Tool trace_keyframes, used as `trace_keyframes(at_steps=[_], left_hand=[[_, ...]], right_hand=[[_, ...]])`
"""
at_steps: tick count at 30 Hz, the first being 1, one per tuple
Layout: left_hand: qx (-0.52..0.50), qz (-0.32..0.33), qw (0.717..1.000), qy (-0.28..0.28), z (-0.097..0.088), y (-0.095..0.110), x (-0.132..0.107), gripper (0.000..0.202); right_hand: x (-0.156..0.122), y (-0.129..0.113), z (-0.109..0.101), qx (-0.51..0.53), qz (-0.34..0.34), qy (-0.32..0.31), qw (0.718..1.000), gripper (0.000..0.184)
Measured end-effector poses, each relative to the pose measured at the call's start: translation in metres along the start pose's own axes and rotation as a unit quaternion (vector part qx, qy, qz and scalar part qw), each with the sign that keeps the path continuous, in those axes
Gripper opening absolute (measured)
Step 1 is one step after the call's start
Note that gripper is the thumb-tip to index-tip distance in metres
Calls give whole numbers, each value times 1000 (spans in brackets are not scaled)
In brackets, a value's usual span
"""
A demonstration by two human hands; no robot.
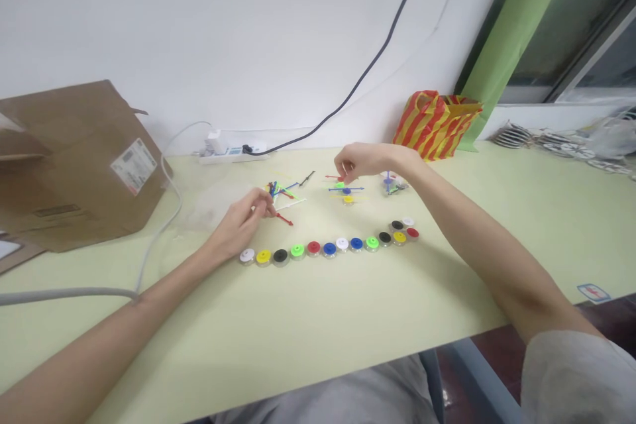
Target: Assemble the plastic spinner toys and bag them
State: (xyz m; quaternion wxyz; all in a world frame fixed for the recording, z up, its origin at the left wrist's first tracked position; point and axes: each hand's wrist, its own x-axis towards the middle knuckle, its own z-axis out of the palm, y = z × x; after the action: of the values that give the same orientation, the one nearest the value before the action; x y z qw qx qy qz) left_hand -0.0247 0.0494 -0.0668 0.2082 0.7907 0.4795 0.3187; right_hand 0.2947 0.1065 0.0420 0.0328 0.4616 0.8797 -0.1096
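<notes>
My left hand (243,222) pinches a thin red stick (284,218) whose tip rests on the pale green table (318,318). Just beyond it lies a loose pile of coloured sticks (281,190). My right hand (354,162) is closed, fingertips pinched over a small stack of coloured discs with sticks through them (346,191); what it pinches is too small to name. A curved row of several coloured discs (328,248) lies in front of both hands.
A brown paper bag (74,165) stands at the left. A white power strip (231,151) with a dark cable sits at the wall. A red-and-yellow striped bag (434,124) stands at the back right. A grey cable (159,232) crosses the left side.
</notes>
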Motion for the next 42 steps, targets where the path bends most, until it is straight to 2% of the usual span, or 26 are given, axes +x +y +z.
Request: trace_keyframes(at_steps=[3,8,10,12,18,25,29,33,35,38,40,42], left_hand=[[9,5,1000,3,1,3,0,31],[18,11,1000,3,3,0,2,38],[21,9,1000,3,3,-2,3,41],[16,6,1000,2,3,-3,3,43],[9,-5,1000,5,1,-2,3,46],[6,2,1000,18,1,-3,3,39],[-1,-4,1000,31,1,-3,2,38],[-11,-4,999,37,1,-2,1,36],[-14,-6,999,41,1,-1,0,36],[-22,-7,999,42,1,0,-1,35],[-20,-2,999,45,2,-1,-1,34],[-12,7,999,53,3,-2,-1,32]], right_hand=[[-33,1,-5,4,25,11,1000,14],[-93,15,11,0,128,-114,985,24],[-106,20,21,5,149,-120,982,27],[-110,22,30,14,142,-113,983,26],[-89,20,45,33,99,-135,985,4],[-74,16,51,28,62,-113,991,12],[-58,2,54,46,-17,-76,996,13],[-20,-29,59,46,-116,-42,991,12],[1,-47,56,36,-150,-37,987,14],[25,-65,41,17,-199,-38,979,15],[37,-68,27,2,-207,4,978,17],[49,-66,16,-24,-185,55,981,19]])
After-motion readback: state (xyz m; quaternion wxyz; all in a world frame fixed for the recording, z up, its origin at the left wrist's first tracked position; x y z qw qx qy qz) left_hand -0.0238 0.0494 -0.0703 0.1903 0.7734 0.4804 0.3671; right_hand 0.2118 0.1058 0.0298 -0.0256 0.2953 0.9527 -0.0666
